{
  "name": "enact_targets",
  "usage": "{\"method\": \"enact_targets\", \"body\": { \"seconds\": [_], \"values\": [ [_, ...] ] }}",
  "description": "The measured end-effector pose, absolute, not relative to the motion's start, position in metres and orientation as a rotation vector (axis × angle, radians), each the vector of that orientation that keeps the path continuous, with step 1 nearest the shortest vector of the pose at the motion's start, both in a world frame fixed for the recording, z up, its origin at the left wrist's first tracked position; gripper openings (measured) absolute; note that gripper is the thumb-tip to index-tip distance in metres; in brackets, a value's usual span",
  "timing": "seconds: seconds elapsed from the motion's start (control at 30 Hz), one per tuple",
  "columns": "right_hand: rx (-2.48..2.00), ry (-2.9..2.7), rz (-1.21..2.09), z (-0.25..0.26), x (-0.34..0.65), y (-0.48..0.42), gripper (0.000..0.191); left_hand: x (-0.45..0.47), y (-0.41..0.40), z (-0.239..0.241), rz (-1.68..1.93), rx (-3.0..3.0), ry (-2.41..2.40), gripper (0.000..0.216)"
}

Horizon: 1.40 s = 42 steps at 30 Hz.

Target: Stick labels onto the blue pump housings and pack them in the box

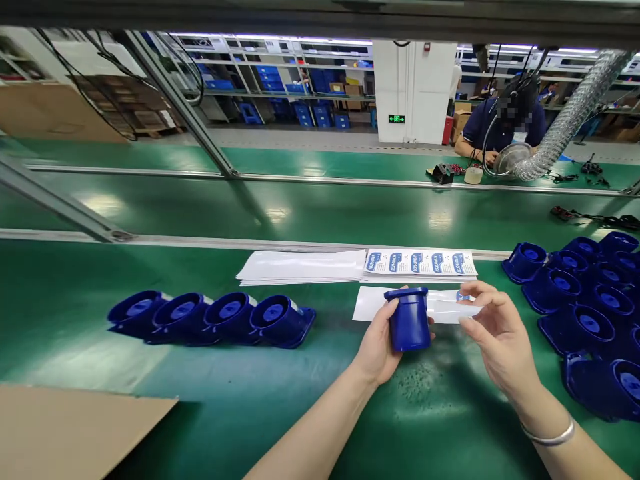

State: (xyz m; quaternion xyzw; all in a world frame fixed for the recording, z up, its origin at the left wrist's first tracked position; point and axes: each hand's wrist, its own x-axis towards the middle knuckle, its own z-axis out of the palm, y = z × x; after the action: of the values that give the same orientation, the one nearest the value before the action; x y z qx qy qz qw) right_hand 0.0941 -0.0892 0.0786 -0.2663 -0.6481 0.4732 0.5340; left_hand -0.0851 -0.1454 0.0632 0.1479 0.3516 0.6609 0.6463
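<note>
Two hands are holding a blue cup and a white strip.
The left hand [377, 350] is curling around the blue cup [410, 323], its fingers opening only as wide as the cup, over the near side of the green table [240, 393]. The right hand [503, 340] is bending its thumb and fingers close together, pinching the white strip [457, 313] just right of the cup. Four blue cups [220, 323] are standing at the left; paper stacks [303, 265] are lying on the far side.

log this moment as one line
left hand: holding blue cup-shaped part | right hand: pinching white strip | printed label sheet: on green table
</note>
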Motion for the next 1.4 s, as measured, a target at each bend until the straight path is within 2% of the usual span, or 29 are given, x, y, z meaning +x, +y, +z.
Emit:
{"method": "enact_targets", "body": {
  "seconds": [0.17, 0.27, 0.43, 0.5, 0.6, 0.63, 0.73, 0.8, 1.2, 1.4],
  "values": [
    [-0.688, -1.351, 1.433, 0.08, 0.097, -0.09, 0.037, -0.091, -0.148, 0.059, 1.399, 0.4, 0.836, 0.052],
    [-0.686, -1.246, 1.582, 0.082, 0.096, -0.093, 0.03, -0.09, -0.15, 0.059, 1.373, 0.351, 0.825, 0.057],
    [-0.7, -1.188, 1.606, 0.084, 0.093, -0.096, 0.024, -0.086, -0.152, 0.061, 1.425, 0.31, 0.808, 0.057],
    [-0.7, -1.16, 1.612, 0.085, 0.093, -0.096, 0.033, -0.086, -0.152, 0.063, 1.422, 0.32, 0.833, 0.06],
    [-0.745, -1.099, 1.652, 0.086, 0.093, -0.097, 0.058, -0.086, -0.153, 0.064, 1.411, 0.346, 0.879, 0.066],
    [-0.769, -1.091, 1.672, 0.086, 0.093, -0.097, 0.059, -0.085, -0.153, 0.065, 1.419, 0.357, 0.89, 0.069],
    [-0.802, -1.101, 1.718, 0.082, 0.093, -0.098, 0.034, -0.084, -0.152, 0.064, 1.476, 0.422, 0.91, 0.075],
    [-0.792, -1.107, 1.741, 0.08, 0.091, -0.099, 0.024, -0.083, -0.151, 0.064, 1.498, 0.483, 0.918, 0.076],
    [-0.815, -1.22, 1.866, 0.077, 0.088, -0.105, 0.031, -0.083, -0.153, 0.069, 1.451, 0.529, 0.93, 0.066],
    [-0.869, -1.155, 1.929, 0.076, 0.085, -0.105, 0.036, -0.082, -0.153, 0.07, 1.443, 0.581, 0.943, 0.069]
  ]
}}
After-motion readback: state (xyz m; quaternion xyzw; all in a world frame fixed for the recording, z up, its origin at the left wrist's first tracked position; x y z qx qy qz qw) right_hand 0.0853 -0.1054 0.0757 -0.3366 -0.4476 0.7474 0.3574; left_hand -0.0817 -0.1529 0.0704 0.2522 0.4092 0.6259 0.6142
